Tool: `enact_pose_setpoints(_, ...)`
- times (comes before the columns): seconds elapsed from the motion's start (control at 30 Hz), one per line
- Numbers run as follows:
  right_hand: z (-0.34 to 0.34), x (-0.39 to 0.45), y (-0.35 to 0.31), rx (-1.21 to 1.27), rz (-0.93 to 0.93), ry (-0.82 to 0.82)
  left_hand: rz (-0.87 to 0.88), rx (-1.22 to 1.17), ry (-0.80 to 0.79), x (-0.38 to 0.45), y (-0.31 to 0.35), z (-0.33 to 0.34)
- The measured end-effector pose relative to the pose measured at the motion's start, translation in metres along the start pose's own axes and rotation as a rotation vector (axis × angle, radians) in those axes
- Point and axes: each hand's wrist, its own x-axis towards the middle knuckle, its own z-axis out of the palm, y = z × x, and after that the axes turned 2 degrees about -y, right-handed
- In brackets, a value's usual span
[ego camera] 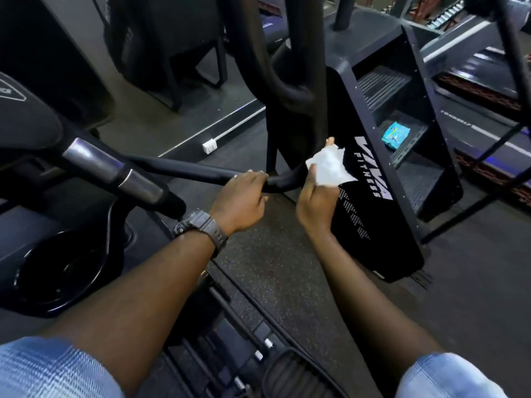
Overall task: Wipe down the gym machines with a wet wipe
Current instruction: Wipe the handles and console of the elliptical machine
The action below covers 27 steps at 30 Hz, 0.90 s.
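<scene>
Hands meet near the middle of the frame, at the bend of a black handlebar [198, 172]. The left hand [244, 196] lies over the bar with its fingers curled down around it, so it grips the bar; a dark watch [201, 225] sits on that wrist. The right hand [316, 202] is just right of it, and its fingers and thumb pinch a white wipe [330, 168]. The wipe stands up crumpled above the hand, just beside the curved end of the bar (I cannot tell if it touches the bar).

A metal sleeve [115, 170] shows on a second, thicker bar in the left part of the frame, and below it, at lower left, is a round black cup holder [63, 277]. Both forearms come in from the bottom corners, with light blue sleeves [43, 369].

Behind the wipe, right of centre, stands a black stair machine [367, 225] with white letters on its side panel. On one of its steps, in the upper right part of the frame, lies a small blue pack [394, 136], well apart from the hands. The floor [275, 268] between the machines is dark and speckled. More dark gym machines fill the top of the frame, but they are blurred.
</scene>
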Motion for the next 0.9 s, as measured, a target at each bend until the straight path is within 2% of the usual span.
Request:
enact_pose_setpoints(0.13, -0.011, 0.003, 0.049, -0.629, -0.605, -0.234, -0.046, 0.065, -0.019, -0.009, -0.019, -0.003)
enact_pose_setpoints(0.23, -0.013, 0.01, 0.059, -0.914, -0.855, -0.382, -0.06, 0.041, -0.008, -0.013, -0.025, 0.002)
enact_pose_setpoints(0.3, -0.008, 0.009, 0.051, -0.99, -0.945, -0.485, -0.069, 0.016, 0.013, -0.014, -0.025, 0.006)
enact_pose_setpoints(0.37, 0.004, 0.004, 0.041, -1.024, -0.937, -0.614, -0.081, -0.034, 0.051, -0.013, -0.023, 0.011)
enact_pose_setpoints(0.43, 0.024, -0.004, 0.027, -1.0, -0.831, -0.702, -0.102, -0.107, 0.095, -0.014, -0.02, 0.013)
enact_pose_setpoints(0.57, 0.061, -0.008, -0.002, -0.946, -0.667, -0.678, -0.183, -0.197, 0.177, -0.017, -0.018, 0.014)
enact_pose_setpoints(0.67, 0.056, 0.005, -0.004, -1.051, -0.678, -0.68, -0.217, -0.147, 0.174, -0.018, -0.024, 0.012)
enact_pose_setpoints(0.83, 0.018, 0.031, 0.014, -1.261, -0.858, -0.712, -0.313, -0.093, 0.166, -0.02, -0.037, 0.008)
enact_pose_setpoints(0.9, 0.027, 0.03, 0.006, -1.262, -0.766, -0.718, -0.349, -0.105, 0.198, -0.02, -0.041, 0.01)
